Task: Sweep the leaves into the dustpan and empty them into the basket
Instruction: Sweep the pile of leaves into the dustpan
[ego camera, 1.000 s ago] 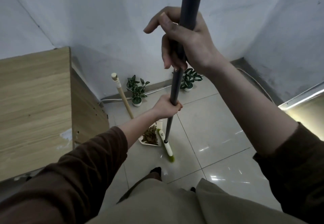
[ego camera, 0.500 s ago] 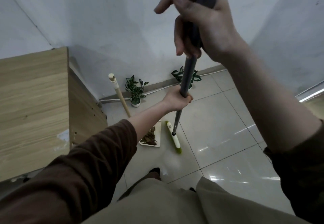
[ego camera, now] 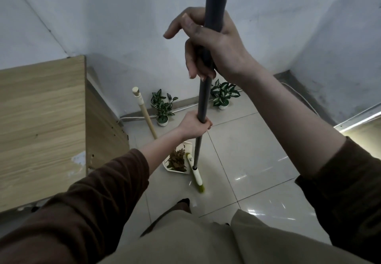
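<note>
Seemingly the last strokes of a sweep: brown dry leaves [ego camera: 177,159] heaped in a white plastic dustpan [ego camera: 179,171] on the floor, centre. Right-hand grip [ego camera: 212,43] clamped high on the dark grey broom pole [ego camera: 204,98], left-hand grip [ego camera: 194,125] clamped lower. Best done with short leftward strokes, green-and-white broom head [ego camera: 195,174] flat against the pan's lip. Glossy pale floor tiles [ego camera: 257,140]; wood-grain bench [ego camera: 41,119] left; two potted plants [ego camera: 162,106] by the far white wall [ego camera: 123,26]. No basket in view.

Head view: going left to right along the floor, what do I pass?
Wooden cabinet → wooden pole → leaves in the dustpan → broom head → right potted plant.
</note>
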`<action>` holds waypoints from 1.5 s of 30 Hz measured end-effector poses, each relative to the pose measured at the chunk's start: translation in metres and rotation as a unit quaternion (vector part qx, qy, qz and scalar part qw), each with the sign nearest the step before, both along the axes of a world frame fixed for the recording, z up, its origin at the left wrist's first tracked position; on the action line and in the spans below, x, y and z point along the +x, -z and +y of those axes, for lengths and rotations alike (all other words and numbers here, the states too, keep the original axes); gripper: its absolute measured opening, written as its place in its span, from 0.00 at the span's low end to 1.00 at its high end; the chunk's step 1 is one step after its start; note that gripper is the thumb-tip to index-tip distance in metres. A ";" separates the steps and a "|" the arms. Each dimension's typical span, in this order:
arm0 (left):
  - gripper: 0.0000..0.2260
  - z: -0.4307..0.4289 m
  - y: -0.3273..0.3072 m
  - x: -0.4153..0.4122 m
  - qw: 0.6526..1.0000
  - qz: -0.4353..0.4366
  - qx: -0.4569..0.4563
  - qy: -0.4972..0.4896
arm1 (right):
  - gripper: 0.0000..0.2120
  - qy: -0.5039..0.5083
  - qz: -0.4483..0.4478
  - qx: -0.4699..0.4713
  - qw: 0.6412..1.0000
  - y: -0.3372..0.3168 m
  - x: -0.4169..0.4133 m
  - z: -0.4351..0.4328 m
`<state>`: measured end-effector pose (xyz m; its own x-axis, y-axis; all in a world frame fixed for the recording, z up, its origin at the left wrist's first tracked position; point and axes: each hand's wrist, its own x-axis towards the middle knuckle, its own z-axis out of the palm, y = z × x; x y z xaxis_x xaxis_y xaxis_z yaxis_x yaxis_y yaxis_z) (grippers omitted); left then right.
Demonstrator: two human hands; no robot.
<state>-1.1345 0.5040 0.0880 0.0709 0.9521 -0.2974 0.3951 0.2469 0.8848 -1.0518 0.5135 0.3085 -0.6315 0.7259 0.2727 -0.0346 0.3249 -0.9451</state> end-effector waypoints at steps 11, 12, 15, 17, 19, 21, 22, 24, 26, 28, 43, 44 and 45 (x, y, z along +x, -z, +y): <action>0.07 0.002 -0.019 0.010 0.999 0.004 0.045 0.002 | 0.14 0.012 0.017 0.056 0.998 -0.025 0.016 -0.008; 0.08 0.005 -0.021 0.014 0.999 0.001 0.037 0.001 | 0.14 0.015 0.013 0.059 0.998 -0.026 0.016 -0.008; 0.08 0.011 -0.022 0.025 1.000 0.003 0.023 0.012 | 0.14 0.027 -0.005 0.060 0.998 -0.023 0.015 -0.006; 0.07 0.012 -0.022 0.030 1.000 -0.015 0.012 0.015 | 0.14 0.034 -0.019 0.057 0.998 -0.016 0.012 -0.005; 0.07 0.011 -0.020 0.033 0.999 -0.038 -0.007 0.016 | 0.14 0.038 -0.036 0.050 0.997 -0.008 0.010 -0.005; 0.07 0.009 -0.015 0.034 0.999 -0.035 -0.020 0.013 | 0.14 0.045 -0.048 0.033 0.997 0.001 0.008 -0.005; 0.07 0.008 -0.013 0.033 0.999 -0.027 -0.023 0.011 | 0.14 0.047 -0.050 0.025 0.997 0.004 0.007 -0.005; 0.08 0.009 -0.009 0.030 1.000 -0.006 -0.024 0.010 | 0.14 0.042 -0.043 0.015 0.998 0.006 0.006 -0.004; 0.09 0.008 -0.005 0.023 0.999 0.004 -0.032 0.004 | 0.14 0.029 -0.032 0.006 0.999 0.005 0.004 -0.003; 0.08 0.007 -0.004 0.014 0.999 0.009 -0.033 -0.005 | 0.13 0.014 -0.021 0.003 1.000 0.003 0.000 -0.003; 0.10 0.011 -0.025 -0.019 1.000 -0.001 0.024 0.019 | 0.12 0.011 0.006 0.022 1.000 -0.021 -0.013 0.004; 0.10 0.014 -0.025 -0.017 1.000 -0.007 0.020 0.022 | 0.12 0.011 0.006 0.023 1.000 -0.022 -0.012 0.005; 0.11 0.016 -0.025 -0.014 1.000 -0.014 0.017 0.020 | 0.12 0.012 0.005 0.022 1.000 -0.023 -0.012 0.007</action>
